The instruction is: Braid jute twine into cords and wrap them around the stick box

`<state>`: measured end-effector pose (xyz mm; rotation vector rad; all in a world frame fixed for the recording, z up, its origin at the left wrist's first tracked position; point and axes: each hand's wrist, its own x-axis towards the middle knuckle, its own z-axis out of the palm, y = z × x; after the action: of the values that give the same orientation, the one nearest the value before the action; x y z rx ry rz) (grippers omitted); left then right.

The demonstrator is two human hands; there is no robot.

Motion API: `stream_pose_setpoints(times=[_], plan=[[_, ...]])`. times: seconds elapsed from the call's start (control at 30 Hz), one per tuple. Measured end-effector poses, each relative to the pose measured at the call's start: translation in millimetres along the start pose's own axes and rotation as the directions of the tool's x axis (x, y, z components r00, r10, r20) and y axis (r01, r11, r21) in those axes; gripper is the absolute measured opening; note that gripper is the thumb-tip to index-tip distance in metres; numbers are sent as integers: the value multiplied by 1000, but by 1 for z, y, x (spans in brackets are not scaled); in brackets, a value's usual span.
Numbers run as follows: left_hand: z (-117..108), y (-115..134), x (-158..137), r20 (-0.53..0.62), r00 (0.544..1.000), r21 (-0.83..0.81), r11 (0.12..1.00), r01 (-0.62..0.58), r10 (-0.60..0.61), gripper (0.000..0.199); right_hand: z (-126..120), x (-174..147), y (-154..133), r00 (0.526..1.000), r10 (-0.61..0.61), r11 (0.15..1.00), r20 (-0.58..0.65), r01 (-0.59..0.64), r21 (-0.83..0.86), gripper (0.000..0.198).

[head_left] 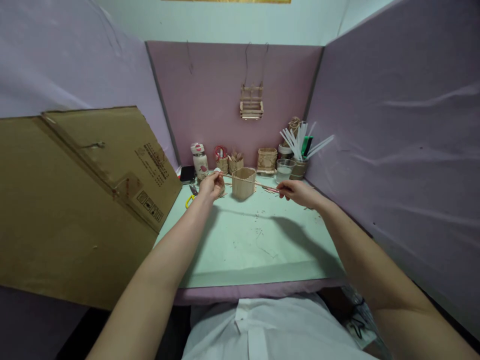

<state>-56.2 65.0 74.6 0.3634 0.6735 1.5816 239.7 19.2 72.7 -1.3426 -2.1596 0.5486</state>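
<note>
A thin tan strand of twine (pixel 264 186) is stretched between my two hands, running across the front of a small tan box-shaped container (pixel 243 190) near its rim. My left hand (pixel 212 186) pinches one end, to the left of the container. On the other side my right hand (pixel 291 192) has its fingers closed on the other end, which looks pinkish. The container stands upright on the pale green tabletop, its mouth facing up. Whether the twine is fixed to it I cannot tell.
Yellow-handled scissors (pixel 190 201) lie left of my left hand. Along the back stand a bottle (pixel 199 159), stick holders (pixel 235 164), a woven basket (pixel 267 159), a clear cup (pixel 285 171) and white glue sticks (pixel 300 142). A large cardboard sheet (pixel 75 210) leans at left.
</note>
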Motion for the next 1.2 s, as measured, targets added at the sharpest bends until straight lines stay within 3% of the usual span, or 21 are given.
stream_pose_setpoints(times=[0.17,0.43,0.63,0.8,1.2], plan=[[4,6,26,-36,997,7,997,-70,71,22,-13,25,19,987,46,986,-153,-69,-150,23],[18,12,77,-45,992,-21,993,-116,115,20,-9,116,48,901,106,967,-421,-193,-169,21],[16,5,100,-104,982,61,987,-151,157,21,12,160,54,848,258,922,-464,-359,-143,20],[8,-5,102,-140,978,80,986,-146,157,22,33,160,60,825,360,890,-435,-443,-104,21],[-15,-21,78,-125,978,64,986,-157,164,22,54,119,61,854,367,930,-368,-332,157,16]])
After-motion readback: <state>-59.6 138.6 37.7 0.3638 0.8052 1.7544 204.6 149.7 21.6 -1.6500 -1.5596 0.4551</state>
